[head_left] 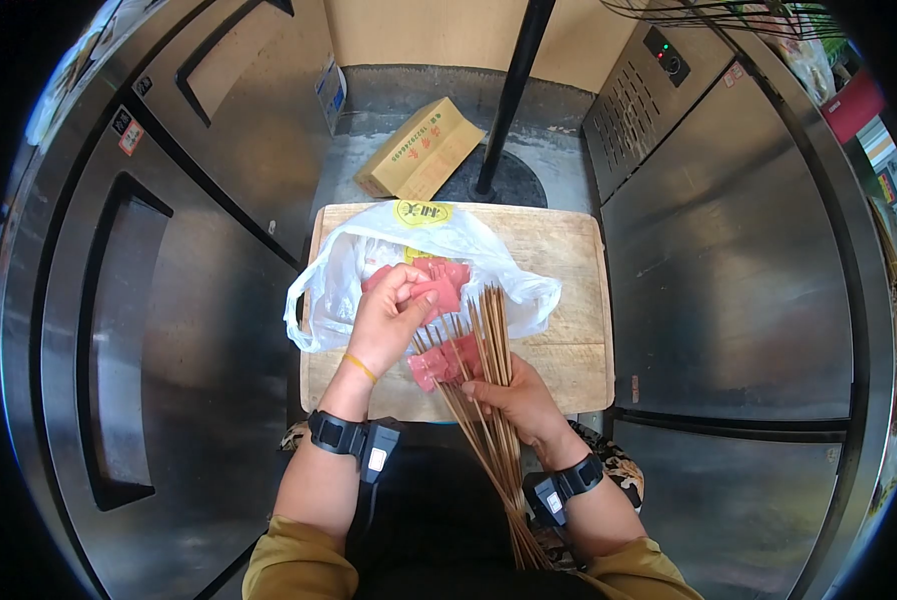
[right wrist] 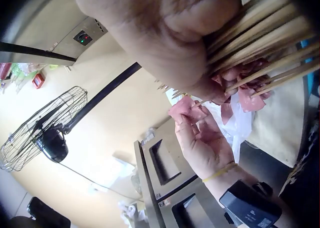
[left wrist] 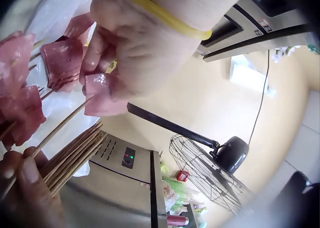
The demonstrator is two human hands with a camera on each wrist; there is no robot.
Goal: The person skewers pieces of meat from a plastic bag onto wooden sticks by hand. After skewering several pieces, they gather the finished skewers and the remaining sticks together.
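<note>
The head view is showing my left hand (head_left: 387, 318) pinching a thin, flat pink meat slice (head_left: 437, 298) between thumb and fingertips, over an open white plastic bag (head_left: 532, 298) lying on a pale rectangular wooden board (head_left: 581, 330). My right hand (head_left: 524, 402) is gripping a bundle of slender brown wooden skewers (head_left: 495, 335), fingers curled round it, and several skewers are running through folded pink meat pieces (head_left: 429, 369) nearby.

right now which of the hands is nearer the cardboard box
Left: the left hand, pinching a meat slice, is this side of the box; the right hand, gripping skewers, is farther back and rightward.
</note>
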